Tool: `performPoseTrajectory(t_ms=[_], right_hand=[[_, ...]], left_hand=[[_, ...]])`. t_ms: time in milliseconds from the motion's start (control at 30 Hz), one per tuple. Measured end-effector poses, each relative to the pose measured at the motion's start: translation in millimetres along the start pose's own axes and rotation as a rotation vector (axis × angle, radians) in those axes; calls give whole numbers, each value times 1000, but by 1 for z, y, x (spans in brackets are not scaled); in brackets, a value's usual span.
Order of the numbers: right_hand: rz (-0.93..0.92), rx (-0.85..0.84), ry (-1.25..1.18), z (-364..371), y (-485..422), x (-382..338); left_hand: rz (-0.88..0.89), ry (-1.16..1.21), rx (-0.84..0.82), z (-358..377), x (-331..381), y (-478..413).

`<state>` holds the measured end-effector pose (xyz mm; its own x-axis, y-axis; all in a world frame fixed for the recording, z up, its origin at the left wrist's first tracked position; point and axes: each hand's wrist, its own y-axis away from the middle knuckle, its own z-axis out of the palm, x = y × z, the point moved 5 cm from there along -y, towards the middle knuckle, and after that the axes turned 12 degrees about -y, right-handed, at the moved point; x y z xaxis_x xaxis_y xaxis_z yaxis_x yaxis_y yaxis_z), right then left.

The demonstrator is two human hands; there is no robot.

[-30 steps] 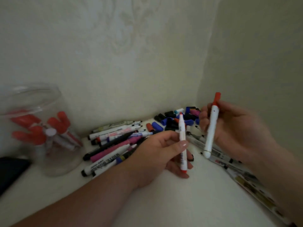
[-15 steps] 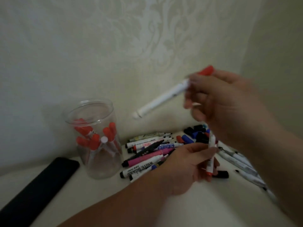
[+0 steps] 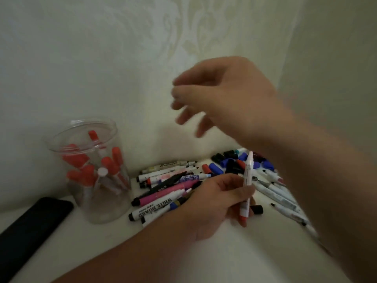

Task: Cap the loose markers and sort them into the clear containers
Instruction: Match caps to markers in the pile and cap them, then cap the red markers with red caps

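Observation:
My left hand [image 3: 216,203] grips a white marker with a red end [image 3: 247,186], held nearly upright above the white surface. My right hand [image 3: 228,99] hovers blurred in the air with loose, spread fingers and holds nothing. A clear jar [image 3: 89,205] at the left holds several red-capped markers, one of them [image 3: 95,144] leaning just inside the rim. A pile of loose markers [image 3: 165,186] lies behind my left hand. Loose caps [image 3: 232,162] in blue, black and red lie in the corner.
A flat black object [image 3: 30,227] lies at the left front edge. More white markers [image 3: 281,197] fan out along the right wall. Patterned walls close the corner behind and to the right.
My right hand carried a red-capped marker leftward toward the jar and now holds nothing; a marker now leans inside the jar's rim. My left hand kept its marker.

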<state>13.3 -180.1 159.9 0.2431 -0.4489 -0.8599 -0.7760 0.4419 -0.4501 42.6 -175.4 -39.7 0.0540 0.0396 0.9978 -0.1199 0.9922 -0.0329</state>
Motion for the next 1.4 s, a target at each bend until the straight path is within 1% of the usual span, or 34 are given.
performPoseTrajectory(t_ms=[100,200,267,333,367,467,533,567,733,900,933,1000,1067,1100,1167,1233,1300,1333,1400], right_hand=[[19,120,132,-60,37,15],[184,299,215,-121,73,53],[285,411,328,-154,95,79],[339,469,450,-182,112,97],[384,439,512,-191,117,105],[581,222,717,-207,126,123],[660,126,829,-216,130,129],[678,97,847,-214,129,133],[708,62,790,-205,124,151],[688,-109,711,-175,123,151],[672,-96,713,-175,122,148],[671,66,730,-189,119,142],[734,233,764,-205,120,141],[782,252,770,-208,122,142],[896,172,769,-206,128,148],[984,73,768,-200,134,151],[974,31,753,-201,136,151],[949,37,746,-203,136,150],[879,116,739,-210,135,145]], left_hand=[[1,16,-12,1,4,2],[-7,-28,-3,1,6,4],[3,-61,-1,2,6,7],[12,-94,-12,4,7,9],[17,-119,-11,5,6,8],[31,-163,-2,7,6,9],[27,-155,11,12,6,5],[20,-156,29,10,6,8],[-10,-166,86,13,5,3],[-15,-198,126,10,2,2],[-9,-212,121,11,3,2],[2,-244,116,11,5,3],[-13,-276,115,10,5,2],[-14,-297,106,11,4,2],[-6,-310,73,13,5,4],[28,-401,2,19,8,5],[44,-546,-57,25,11,9],[84,-620,-76,29,16,13],[211,-815,-113,39,23,20]])
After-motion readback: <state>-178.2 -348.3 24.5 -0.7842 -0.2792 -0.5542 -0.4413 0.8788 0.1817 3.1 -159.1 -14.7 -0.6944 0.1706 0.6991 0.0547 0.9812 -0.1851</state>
